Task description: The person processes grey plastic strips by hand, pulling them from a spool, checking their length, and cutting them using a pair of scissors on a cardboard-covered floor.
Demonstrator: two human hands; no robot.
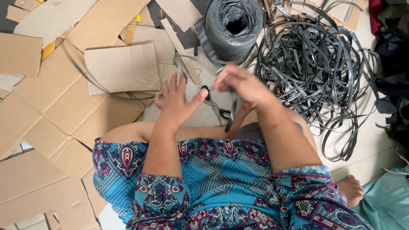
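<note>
I see my right hand point(238, 85) pinched together on a grey strap point(231, 115) hanging over the scissors point(215, 104) on the floor, while my left hand point(177, 100) is spread open beside it (holding nothing), with the strap roll point(233, 27) just beyond.

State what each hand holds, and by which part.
The right hand pinches a grey plastic strap near its end, the loose tail hanging below the fingers. The left hand is spread open and grips nothing; scissors lie beside it on the floor.
</note>
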